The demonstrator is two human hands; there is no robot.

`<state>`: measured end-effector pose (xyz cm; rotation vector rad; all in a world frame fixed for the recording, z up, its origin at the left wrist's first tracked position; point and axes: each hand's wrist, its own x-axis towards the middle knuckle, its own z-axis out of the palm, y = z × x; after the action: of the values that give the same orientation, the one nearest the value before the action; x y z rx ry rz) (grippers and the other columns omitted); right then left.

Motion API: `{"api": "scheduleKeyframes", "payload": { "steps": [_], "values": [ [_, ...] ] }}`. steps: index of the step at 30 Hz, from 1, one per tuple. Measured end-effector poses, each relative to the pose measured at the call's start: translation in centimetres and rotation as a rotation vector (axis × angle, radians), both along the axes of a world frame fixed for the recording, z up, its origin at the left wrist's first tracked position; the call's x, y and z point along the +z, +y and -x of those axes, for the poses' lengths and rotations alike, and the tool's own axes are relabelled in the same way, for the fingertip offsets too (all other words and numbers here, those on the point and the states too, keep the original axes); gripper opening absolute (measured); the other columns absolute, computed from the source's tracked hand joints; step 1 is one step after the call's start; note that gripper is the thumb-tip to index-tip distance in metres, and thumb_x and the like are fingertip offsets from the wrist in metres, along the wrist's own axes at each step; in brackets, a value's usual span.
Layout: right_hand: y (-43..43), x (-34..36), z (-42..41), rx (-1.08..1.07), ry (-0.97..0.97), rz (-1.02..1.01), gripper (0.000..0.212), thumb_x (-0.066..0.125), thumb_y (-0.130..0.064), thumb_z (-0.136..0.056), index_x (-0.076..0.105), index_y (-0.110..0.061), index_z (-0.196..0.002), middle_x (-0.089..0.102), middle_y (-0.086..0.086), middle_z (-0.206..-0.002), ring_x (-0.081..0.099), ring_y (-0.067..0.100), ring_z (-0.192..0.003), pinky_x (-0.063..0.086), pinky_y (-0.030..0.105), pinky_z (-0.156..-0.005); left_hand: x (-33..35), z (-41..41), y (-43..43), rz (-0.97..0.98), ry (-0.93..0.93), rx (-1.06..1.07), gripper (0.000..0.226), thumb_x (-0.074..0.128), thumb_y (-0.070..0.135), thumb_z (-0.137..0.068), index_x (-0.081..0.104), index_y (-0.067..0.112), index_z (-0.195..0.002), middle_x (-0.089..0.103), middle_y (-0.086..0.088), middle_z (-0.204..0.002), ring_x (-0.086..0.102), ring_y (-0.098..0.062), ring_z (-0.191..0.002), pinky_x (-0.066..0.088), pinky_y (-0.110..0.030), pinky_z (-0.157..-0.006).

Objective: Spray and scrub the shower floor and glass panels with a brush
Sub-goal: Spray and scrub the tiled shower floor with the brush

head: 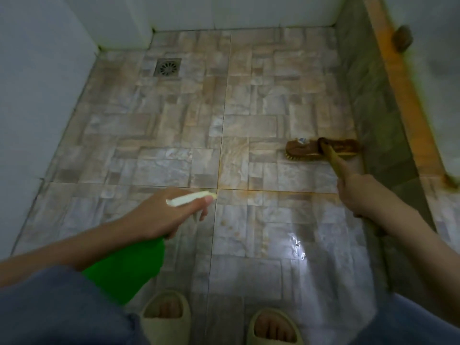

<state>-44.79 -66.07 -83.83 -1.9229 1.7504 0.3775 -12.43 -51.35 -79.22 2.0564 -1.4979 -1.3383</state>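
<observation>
- Head view: a tiled shower floor (pixel 174 135) is seen from above, with a square metal drain (pixel 167 67) near its far left corner.
- The brush (pixel 321 150) is set bristles-down on the tiles, well to the right of the drain and nearer the person. Its head is a worn brown block with stiff-looking bristles.
- The brush's round wooden handle (pixel 334 165) is gripped by the right hand (pixel 358 192), fingers wrapped around it. It is judged rigid and light, best held along the shaft.
- A green plastic spray bottle (pixel 129 267) is held by the left hand (pixel 164 215), nearer the person than the drain. Its white nozzle points at the floor, with one finger curled under it where a trigger would sit. It is judged light and possibly slick when wet.
- The tiles are stone-patterned in grey and tan. A wet glare is shown nearer the person than the drain, so slippery footing is judged likely.
- A greenish panel (pixel 368 95), possibly glass, stands far right of the drain.
- Pale slippers (pixel 165 317) are worn.
</observation>
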Motion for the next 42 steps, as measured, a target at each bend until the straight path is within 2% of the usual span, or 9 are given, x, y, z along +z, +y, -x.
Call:
{"api": "scheduleKeyframes", "payload": {
  "steps": [8,13,16,18,20,26,30,35,42],
  "values": [
    [1.7,-2.8,-0.1,0.016,0.01,0.199,0.07,0.034,-0.016,-0.101,-0.01,-0.035,-0.152,0.057,0.013,-0.057,0.056,0.031,-0.046,0.051,0.042,-0.044,-6.0,0.8,3.2,0.106,0.041,0.111,0.053,0.053,0.057,-0.089,0.066,0.013,-0.063,0.059,0.004,-0.049,0.05,-0.004,-0.041,0.041,-0.018,-0.047],
    [2.4,-4.3,0.0,-0.009,0.041,0.24,0.068,0.038,-0.016,-0.101,-0.002,-0.025,-0.155,0.045,0.006,-0.052,0.044,0.024,-0.043,0.025,0.028,-0.039,-7.4,0.6,3.0,0.156,0.027,0.185,0.065,0.055,0.06,-0.088,0.062,-0.001,-0.066,0.061,-0.019,-0.059,0.051,-0.016,-0.043,0.043,-0.034,-0.047],
    [3.0,-4.4,-0.2,0.007,0.0,0.236,0.063,0.036,-0.018,-0.102,0.002,-0.023,-0.155,0.05,0.01,-0.058,0.046,0.024,-0.046,0.032,0.031,-0.04,-7.1,0.4,2.6,0.216,0.047,0.223,0.053,0.059,0.05,-0.094,0.066,0.004,-0.068,0.065,-0.016,-0.06,0.053,-0.017,-0.041,0.045,-0.034,-0.042],
    [3.6,-4.2,-0.3,0.004,-0.034,0.201,0.06,0.033,-0.021,-0.103,0.002,-0.027,-0.154,0.062,0.022,-0.078,0.051,0.027,-0.052,0.042,0.036,-0.046,-7.1,0.1,2.7,0.216,0.04,0.218,0.054,0.058,0.052,-0.093,0.067,0.005,-0.07,0.067,-0.017,-0.063,0.058,-0.025,-0.046,0.047,-0.034,-0.046],
    [4.4,-4.0,-0.6,0.013,-0.068,0.211,0.06,0.034,-0.023,-0.103,0.002,-0.031,-0.153,0.063,0.028,-0.094,0.052,0.028,-0.056,0.038,0.034,-0.048,-7.1,-0.5,2.9,0.197,0.017,0.236,0.06,0.056,0.057,-0.09,0.066,0.003,-0.067,0.067,-0.017,-0.061,0.058,-0.026,-0.047,0.047,-0.036,-0.05],
    [5.7,-3.5,-1.7,0.089,-0.087,0.271,0.062,0.037,-0.018,-0.102,0.003,-0.027,-0.154,0.061,0.021,-0.074,0.056,0.036,-0.064,0.036,0.036,-0.057,-6.1,-1.6,3.1,0.199,0.019,0.267,0.041,0.056,0.048,-0.094,0.067,0.02,-0.066,0.058,0.013,-0.044,0.054,-0.003,-0.038,0.04,-0.015,-0.042],
    [5.3,-4.0,-1.3,0.027,-0.067,0.229,0.058,0.035,-0.023,-0.103,0.009,-0.023,-0.154,0.057,0.013,-0.071,0.052,0.03,-0.06,0.041,0.037,-0.054,-6.5,-2.0,3.3,0.185,-0.002,0.295,0.054,0.056,0.055,-0.092,0.063,0.014,-0.057,0.065,-0.001,-0.051,0.054,-0.007,-0.039,0.048,-0.027,-0.049],
    [5.3,-4.2,-1.3,0.007,-0.09,0.217,0.057,0.034,-0.023,-0.103,0.01,-0.021,-0.154,0.058,0.014,-0.071,0.053,0.029,-0.06,0.038,0.036,-0.054,-6.1,-2.0,3.4,0.164,-0.001,0.267,0.039,0.056,0.048,-0.095,0.067,0.024,-0.067,0.059,0.015,-0.044,0.057,-0.002,-0.04,0.042,-0.017,-0.045],
    [5.8,-3.9,-1.9,-0.03,-0.135,0.228,0.057,0.036,-0.019,-0.102,0.012,-0.024,-0.154,0.053,0.008,-0.068,0.049,0.021,-0.058,0.035,0.033,-0.054,-5.7,-1.0,2.6,0.178,0.025,0.252,0.051,0.056,0.054,-0.091,0.068,0.012,-0.065,0.064,0.0,-0.051,0.051,-0.005,-0.036,0.045,-0.022,-0.044]
  ]
}}
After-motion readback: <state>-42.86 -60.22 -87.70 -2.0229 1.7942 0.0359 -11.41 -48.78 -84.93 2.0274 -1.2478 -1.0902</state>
